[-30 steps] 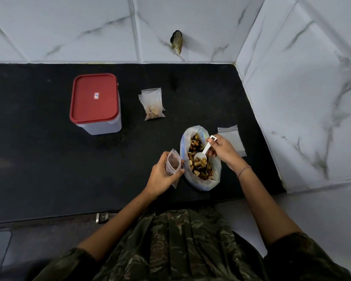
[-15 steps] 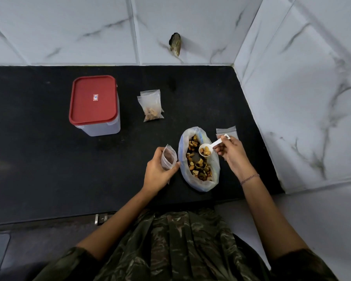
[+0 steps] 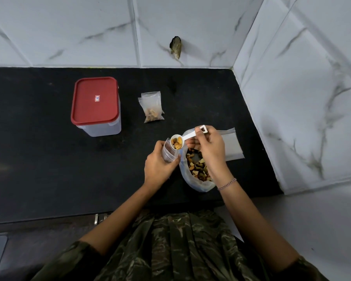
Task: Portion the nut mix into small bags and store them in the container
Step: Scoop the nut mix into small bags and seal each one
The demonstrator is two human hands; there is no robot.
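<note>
My left hand holds a small clear bag upright with its mouth open. My right hand grips the handle of a white scoop full of nuts, held right over that bag's mouth. Below my right hand lies the big plastic bag of nut mix, open on the black counter. A filled small bag lies farther back. The clear container with a red lid stands closed at the back left.
A stack of empty small bags lies right of the nut mix bag, partly under my right hand. The black counter ends at marble walls behind and to the right. A dark stub sticks out of the back wall.
My right hand lifted the loaded scoop out of the nut mix bag and carried it left over the small bag. My left hand kept the small bag in place.
</note>
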